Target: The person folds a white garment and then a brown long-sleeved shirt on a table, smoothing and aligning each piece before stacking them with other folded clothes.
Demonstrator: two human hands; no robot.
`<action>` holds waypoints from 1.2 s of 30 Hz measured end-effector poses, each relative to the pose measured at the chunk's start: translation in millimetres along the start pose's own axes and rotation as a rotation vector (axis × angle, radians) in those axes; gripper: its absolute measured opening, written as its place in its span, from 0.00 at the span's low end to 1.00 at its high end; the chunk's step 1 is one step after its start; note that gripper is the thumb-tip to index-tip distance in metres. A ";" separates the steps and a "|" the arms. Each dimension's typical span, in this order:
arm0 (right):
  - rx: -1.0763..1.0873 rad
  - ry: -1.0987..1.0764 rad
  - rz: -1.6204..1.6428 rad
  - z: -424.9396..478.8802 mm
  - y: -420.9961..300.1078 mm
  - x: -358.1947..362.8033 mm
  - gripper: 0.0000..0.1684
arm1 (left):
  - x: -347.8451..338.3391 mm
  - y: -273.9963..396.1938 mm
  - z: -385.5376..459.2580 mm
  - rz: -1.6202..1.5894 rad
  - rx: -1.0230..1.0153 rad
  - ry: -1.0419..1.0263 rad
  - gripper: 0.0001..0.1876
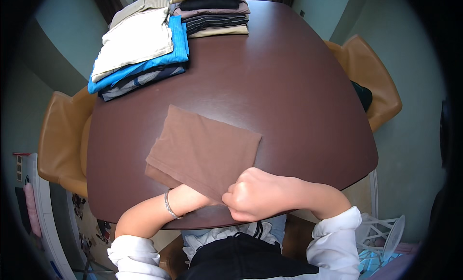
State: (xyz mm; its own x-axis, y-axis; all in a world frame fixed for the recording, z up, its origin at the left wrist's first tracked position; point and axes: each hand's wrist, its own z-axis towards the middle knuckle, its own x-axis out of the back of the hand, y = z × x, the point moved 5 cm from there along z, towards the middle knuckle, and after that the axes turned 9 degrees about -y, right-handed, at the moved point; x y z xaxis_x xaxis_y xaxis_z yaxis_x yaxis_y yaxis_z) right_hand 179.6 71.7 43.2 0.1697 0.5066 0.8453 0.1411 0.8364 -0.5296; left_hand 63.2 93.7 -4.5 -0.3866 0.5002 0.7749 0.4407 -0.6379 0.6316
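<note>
A folded brown garment (213,146) lies askew on the near part of the dark reddish-brown table (289,110). My right hand (257,193) is closed around its corner nearest me, close to the table's front edge. My left hand (191,198), with a silver bracelet on its wrist, reaches in beneath the garment's near side. Cloth and the right hand hide the left fingers, so their grip does not show. At the left, a lower layer of the brown fabric peeks out under the top one.
A stack of folded clothes (137,44), white over bright blue, stands at the table's far left. Behind it is a second folded pile (217,17). Tan chairs flank the table at left (61,138) and right (379,81). A white plastic rack (379,231) stands lower right.
</note>
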 end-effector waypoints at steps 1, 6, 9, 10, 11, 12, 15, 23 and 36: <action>-0.012 -0.029 -0.006 1.5 3.0 -2.9 0.10 | 0.4 -0.6 0.9 -0.040 0.058 -0.092 0.25; -0.025 0.079 -0.103 2.1 -2.2 -2.0 0.10 | 6.9 8.5 -21.2 -0.044 0.113 -0.079 0.20; -0.041 0.114 -0.151 1.0 -2.1 -5.7 0.09 | 16.7 20.6 -56.0 0.220 0.051 0.149 0.15; -0.051 0.123 -0.168 0.5 -1.2 -8.9 0.09 | 19.8 23.3 -72.5 0.298 0.035 0.242 0.15; -0.057 0.092 -0.219 0.8 0.8 -15.2 0.09 | 24.1 24.6 -83.3 0.374 0.018 0.335 0.15; -0.053 0.058 -0.269 4.2 2.0 -21.9 0.09 | 29.8 24.2 -92.2 0.465 0.061 0.461 0.15; -0.074 0.001 -0.372 8.9 -1.5 -30.8 0.08 | 39.8 15.1 -105.8 0.583 0.300 0.640 0.19; -0.135 0.078 -0.376 14.7 -1.2 -38.2 0.20 | 73.6 -24.8 -118.9 0.639 0.426 0.606 0.20; -0.411 -0.039 -0.226 6.3 34.3 -7.2 0.14 | 26.7 -13.7 -198.2 0.342 0.385 0.570 0.13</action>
State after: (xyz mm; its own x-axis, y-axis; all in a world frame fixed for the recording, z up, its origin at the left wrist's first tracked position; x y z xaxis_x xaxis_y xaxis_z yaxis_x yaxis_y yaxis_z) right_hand 177.1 98.1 19.4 0.0550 0.3354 0.9405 0.5460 0.7785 -0.3095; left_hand -113.8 -0.3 2.4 -0.4899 -0.1341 0.8614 0.8214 -0.4020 0.4046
